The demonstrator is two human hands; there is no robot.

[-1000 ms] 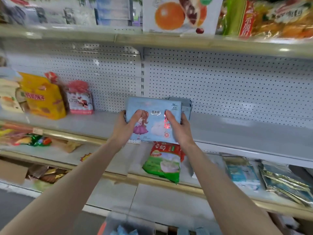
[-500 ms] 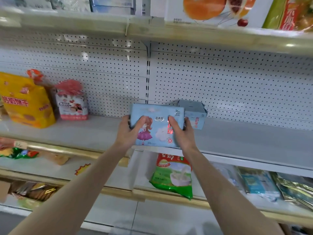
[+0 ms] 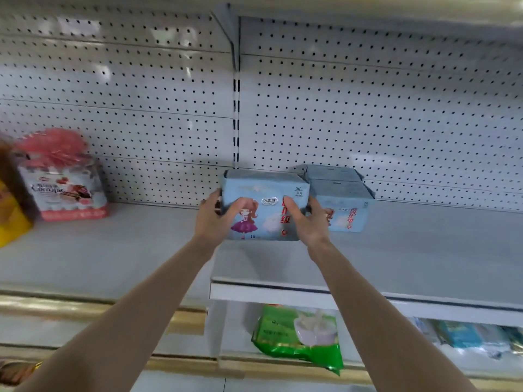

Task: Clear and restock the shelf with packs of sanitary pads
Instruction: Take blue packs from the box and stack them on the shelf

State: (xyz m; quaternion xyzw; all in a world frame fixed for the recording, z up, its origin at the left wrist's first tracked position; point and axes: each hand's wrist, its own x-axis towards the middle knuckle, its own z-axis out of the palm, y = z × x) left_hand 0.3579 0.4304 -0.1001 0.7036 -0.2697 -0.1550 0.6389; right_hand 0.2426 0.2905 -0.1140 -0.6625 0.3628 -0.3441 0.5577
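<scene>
A light blue pack of sanitary pads [image 3: 263, 193] with a cartoon girl in a purple dress stands upright on the grey shelf [image 3: 424, 250]. My left hand [image 3: 215, 216] grips its left side and my right hand [image 3: 308, 219] grips its right side, thumbs on the front. Just to the right and slightly behind stand two more blue pads packs [image 3: 342, 199], one behind the other, touching the held pack's right edge.
A pink-topped snack bag [image 3: 62, 182] and a yellow bag [image 3: 11, 219] stand at the shelf's left end. Perforated white backboard [image 3: 368, 108] rises behind. On the lower shelf lie a green bag [image 3: 297, 340] and blue packs [image 3: 458, 335].
Both hands have pushed the held pack further in and down onto the shelf, beside the packs at its right. The view has moved closer and tilted up.
</scene>
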